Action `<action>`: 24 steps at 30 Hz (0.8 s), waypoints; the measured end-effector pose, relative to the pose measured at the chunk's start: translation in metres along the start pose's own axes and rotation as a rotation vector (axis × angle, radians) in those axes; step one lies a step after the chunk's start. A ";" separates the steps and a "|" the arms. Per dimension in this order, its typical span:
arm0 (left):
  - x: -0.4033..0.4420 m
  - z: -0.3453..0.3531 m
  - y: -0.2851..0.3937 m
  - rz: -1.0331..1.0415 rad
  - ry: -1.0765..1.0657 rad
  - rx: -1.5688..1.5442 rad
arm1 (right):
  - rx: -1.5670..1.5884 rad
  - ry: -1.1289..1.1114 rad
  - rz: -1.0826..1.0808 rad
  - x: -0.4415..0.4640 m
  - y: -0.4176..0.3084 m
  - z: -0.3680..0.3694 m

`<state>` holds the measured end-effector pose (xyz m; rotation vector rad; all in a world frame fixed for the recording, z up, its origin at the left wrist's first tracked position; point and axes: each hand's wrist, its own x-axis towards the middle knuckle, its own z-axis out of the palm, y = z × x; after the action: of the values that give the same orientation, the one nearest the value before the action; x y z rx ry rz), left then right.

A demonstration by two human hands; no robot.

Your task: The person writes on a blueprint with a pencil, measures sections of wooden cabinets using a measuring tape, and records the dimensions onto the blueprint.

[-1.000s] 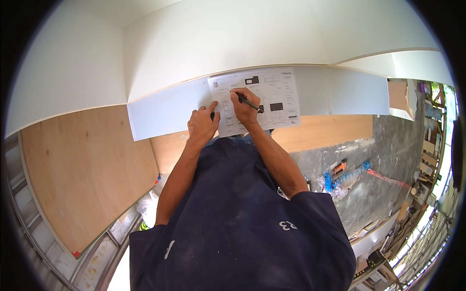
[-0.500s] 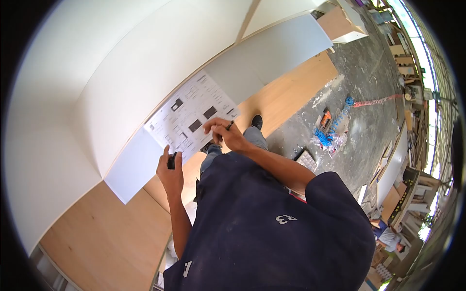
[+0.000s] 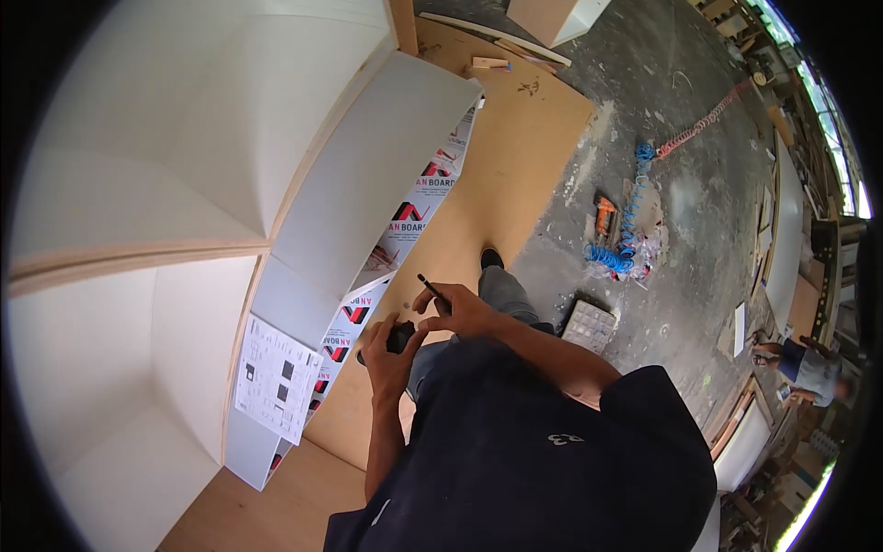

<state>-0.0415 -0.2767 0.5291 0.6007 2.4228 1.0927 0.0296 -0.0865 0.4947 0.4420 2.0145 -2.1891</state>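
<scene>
My left hand (image 3: pixel 388 361) is closed around a small black object (image 3: pixel 400 338), whose exact kind I cannot make out. Just to its right, my right hand (image 3: pixel 457 313) grips a dark pencil (image 3: pixel 432 291), with the tip pointing up and left. The two hands are close together in front of my shirt, off the paper. A printed drawing sheet (image 3: pixel 274 379) lies on the narrow white panel (image 3: pixel 322 202) at the left, its lower right corner hanging past the edge.
White cabinet compartments (image 3: pixel 207 120) rise at the left. A plywood sheet (image 3: pixel 515 147) lies on the floor. Right of it are an orange tool (image 3: pixel 605 215), a coiled blue hose (image 3: pixel 612 258) and a tray (image 3: pixel 589 326). Another person (image 3: pixel 814 370) is at the far right.
The view has swung to the right. Both hands have left the drawing sheet and come together, still holding the pencil and the black object. The sheet remains on the panel.
</scene>
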 end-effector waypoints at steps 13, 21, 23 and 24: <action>0.079 0.114 0.101 0.162 -0.259 0.131 | 0.171 0.061 0.193 -0.039 0.019 -0.156; 0.162 0.110 0.112 0.128 -0.381 0.569 | 0.761 0.326 0.137 0.007 0.148 -0.197; 0.184 0.122 0.101 0.163 -0.352 0.732 | 0.884 0.352 0.059 0.046 0.212 -0.208; 0.195 0.128 0.091 0.201 -0.314 0.771 | 0.992 0.396 -0.027 0.067 0.245 -0.217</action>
<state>-0.1144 -0.0413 0.4846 1.1680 2.4725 0.0533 0.0647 0.1110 0.2276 0.9944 0.8568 -3.1760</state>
